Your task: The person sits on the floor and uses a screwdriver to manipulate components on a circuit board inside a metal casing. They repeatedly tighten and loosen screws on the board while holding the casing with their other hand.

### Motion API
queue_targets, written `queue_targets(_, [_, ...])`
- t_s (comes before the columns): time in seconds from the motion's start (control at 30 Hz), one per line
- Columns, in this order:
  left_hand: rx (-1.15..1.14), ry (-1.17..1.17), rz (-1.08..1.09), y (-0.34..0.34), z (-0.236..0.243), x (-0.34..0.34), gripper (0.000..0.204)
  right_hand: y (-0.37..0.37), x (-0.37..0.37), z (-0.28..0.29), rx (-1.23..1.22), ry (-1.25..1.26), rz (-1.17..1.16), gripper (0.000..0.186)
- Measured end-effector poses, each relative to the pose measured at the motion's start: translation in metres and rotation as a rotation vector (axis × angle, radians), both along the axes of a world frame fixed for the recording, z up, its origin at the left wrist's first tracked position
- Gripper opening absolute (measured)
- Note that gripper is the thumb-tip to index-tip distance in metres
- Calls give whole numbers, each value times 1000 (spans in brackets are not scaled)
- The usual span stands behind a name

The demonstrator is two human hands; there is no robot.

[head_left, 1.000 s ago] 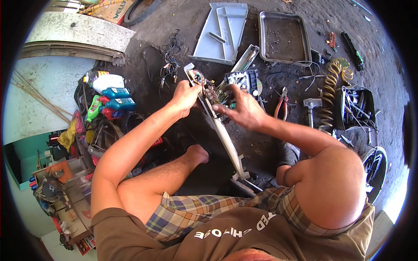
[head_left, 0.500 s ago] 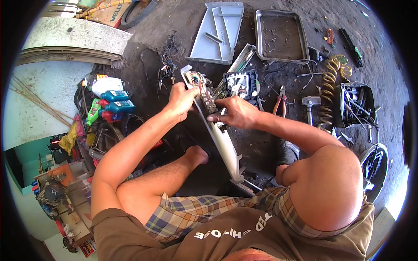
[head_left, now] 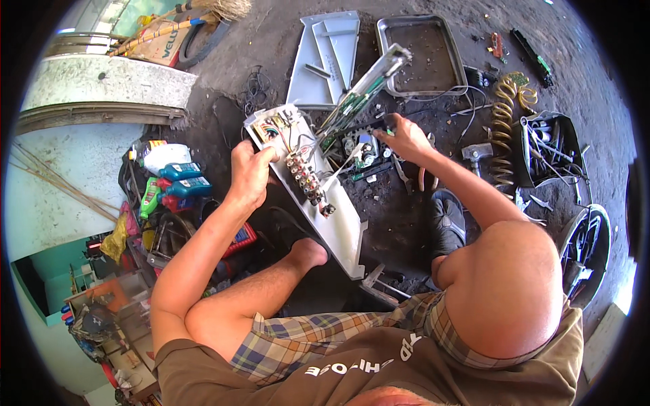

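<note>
My left hand grips the left edge of a long white panel carrying a wired circuit board and a row of small round connectors. My right hand is closed on a black part beside a cluttered housing with small electronic pieces. A long narrow strip with green boards slants up from the panel toward the upper right. The far side of what my right fingers hold is partly hidden.
A grey metal plate and steel tray lie beyond. At right are pliers, a hammer, coiled springs, a tool container and a wheel-like round bin. Bottles crowd the left.
My left hand moved left with the panel, which turned to show more of its inside. My right hand left the panel, moved up-right and closed on the black part. The green-board strip swung upward.
</note>
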State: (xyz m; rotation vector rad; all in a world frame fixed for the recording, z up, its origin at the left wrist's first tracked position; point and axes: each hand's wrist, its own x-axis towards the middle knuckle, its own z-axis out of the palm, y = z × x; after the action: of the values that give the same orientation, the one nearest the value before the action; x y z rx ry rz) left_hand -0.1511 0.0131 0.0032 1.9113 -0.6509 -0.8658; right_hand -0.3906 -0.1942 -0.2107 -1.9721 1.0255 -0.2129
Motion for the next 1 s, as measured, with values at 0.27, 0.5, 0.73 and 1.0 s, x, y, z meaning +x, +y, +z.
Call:
queue_targets(0.27, [-232,-98,-203,-19,23,5,35,-5,-22,4,110,24,-136,79])
queue_targets(0.5, [-242,-62,-90,-15,30,11,35,17,-41,15,12,-147,-354,75])
queue_targets(0.73, [-355,-100,-173,-19,14,19,27,66,-52,20,137,-359,-230,62])
queue_targets(1.0, [-427,-221,-294,-26,15,42,89,86,-50,53,1138,-179,171,46])
